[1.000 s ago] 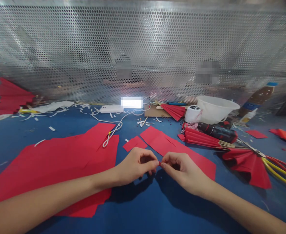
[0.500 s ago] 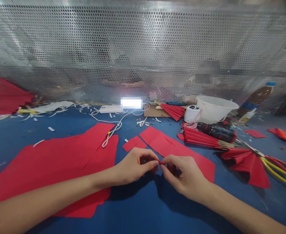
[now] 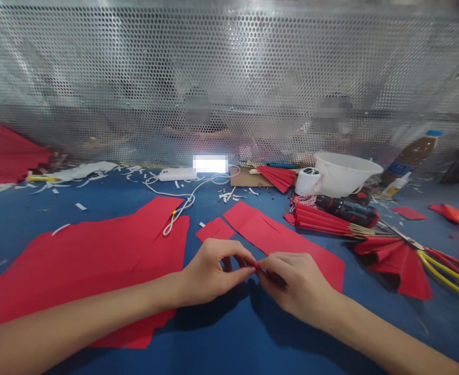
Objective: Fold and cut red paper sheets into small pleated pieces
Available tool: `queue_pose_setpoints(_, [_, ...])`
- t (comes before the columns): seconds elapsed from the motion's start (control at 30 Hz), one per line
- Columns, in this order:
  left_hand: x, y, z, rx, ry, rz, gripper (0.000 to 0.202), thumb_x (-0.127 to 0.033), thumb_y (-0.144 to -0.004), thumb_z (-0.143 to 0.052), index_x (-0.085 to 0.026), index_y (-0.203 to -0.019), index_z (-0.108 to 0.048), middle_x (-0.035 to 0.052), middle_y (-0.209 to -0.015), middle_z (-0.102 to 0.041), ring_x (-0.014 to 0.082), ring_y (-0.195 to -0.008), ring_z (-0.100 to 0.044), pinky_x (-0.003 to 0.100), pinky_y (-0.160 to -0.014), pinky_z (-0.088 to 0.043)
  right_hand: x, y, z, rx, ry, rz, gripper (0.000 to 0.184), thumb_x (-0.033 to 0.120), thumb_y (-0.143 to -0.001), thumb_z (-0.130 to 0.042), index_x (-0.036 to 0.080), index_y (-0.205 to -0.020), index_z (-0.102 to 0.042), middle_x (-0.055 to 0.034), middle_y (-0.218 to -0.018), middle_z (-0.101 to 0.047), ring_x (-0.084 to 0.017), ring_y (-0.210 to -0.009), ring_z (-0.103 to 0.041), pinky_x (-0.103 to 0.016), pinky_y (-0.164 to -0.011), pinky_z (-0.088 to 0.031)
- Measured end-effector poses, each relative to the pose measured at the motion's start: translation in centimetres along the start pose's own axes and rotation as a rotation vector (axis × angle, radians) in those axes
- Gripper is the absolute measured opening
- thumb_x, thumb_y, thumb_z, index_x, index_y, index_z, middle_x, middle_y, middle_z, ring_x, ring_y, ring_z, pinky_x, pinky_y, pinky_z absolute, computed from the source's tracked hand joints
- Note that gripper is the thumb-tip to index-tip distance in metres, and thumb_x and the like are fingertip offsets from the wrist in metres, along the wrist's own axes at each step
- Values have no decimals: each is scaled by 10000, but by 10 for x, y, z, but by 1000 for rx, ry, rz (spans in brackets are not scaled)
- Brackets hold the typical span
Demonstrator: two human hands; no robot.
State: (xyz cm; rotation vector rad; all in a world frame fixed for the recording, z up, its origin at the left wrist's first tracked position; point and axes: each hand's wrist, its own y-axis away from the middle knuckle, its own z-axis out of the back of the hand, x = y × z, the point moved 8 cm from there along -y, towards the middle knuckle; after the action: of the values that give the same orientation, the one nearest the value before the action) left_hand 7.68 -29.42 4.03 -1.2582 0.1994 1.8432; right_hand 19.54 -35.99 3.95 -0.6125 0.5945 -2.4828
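Observation:
Between the fingertips of both hands is a tiny red piece (image 3: pixel 257 265), probably paper, mostly covered by the fingers. My left hand (image 3: pixel 217 268) pinches it from the left with thumb and forefinger. From the right, my right hand (image 3: pixel 297 278) closes its thumb and fingers on the same piece. Beneath the left forearm lies a large stack of red paper sheets (image 3: pixel 108 260). A long red sheet (image 3: pixel 280 234) is partly behind the right hand, and a small red square (image 3: pixel 214 229) lies just beyond the left hand.
On the right are yellow-and-red-handled scissors (image 3: pixel 412 242), pleated red paper on sticks (image 3: pixel 319 219), a black tool (image 3: pixel 346 211), a white tub (image 3: pixel 346 172) and a brown bottle (image 3: pixel 412 156). A white cord (image 3: pixel 180 208) crosses the blue table (image 3: pixel 229 338). Perforated metal (image 3: pixel 229 67) stands behind.
Both hands have drawn slightly closer together and a little lower, so less of the red piece shows between the fingertips. The things on the table have stayed put.

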Motion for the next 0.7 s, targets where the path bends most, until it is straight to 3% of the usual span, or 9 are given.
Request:
queue_pose_setpoints(0.1, [-3, 1, -1, 6, 22, -37, 121, -197, -859, -734, -150, -970, -731, 46, -883, -763, 128, -748, -707, 175, -581, -514, 1, 0, 5, -60, -46, -1, 158, 147, -944, -553, 168, -857, -682, 5, -632, -622, -113, -527, -539, -241, -520, -350])
queue_pose_setpoints(0.23, [-3, 2, -3, 13, 47, -47, 208, -188, -815, -766, -139, -1010, -713, 59, -901, -755, 142, -746, -707, 186, -559, -518, 10, 4, 14, -171, 11, 114, 128, 108, -931, -582, 160, -862, -677, 12, -598, -603, -115, -503, -492, -261, -521, -320])
queue_pose_setpoints(0.47, [2, 1, -3, -22, 14, 52, 182, -289, -796, -806, -130, -878, -773, 38, -740, -746, 105, -571, -631, 173, -498, -481, 17, 7, 12, -190, 178, 217, 90, 139, -977, -584, 132, -946, -668, -1, -620, -623, -139, -528, -485, -296, -535, -316])
queue_pose_setpoints(0.7, [4, 1, -1, -77, 19, 70, 142, -268, -834, -769, -147, -901, -800, 31, -740, -763, 96, -564, -633, 151, -490, -467, 14, 4, 7, -171, 113, 204, 141, 100, -975, -555, 122, -1004, -691, 1, -607, -619, -138, -508, -480, -290, -521, -325])
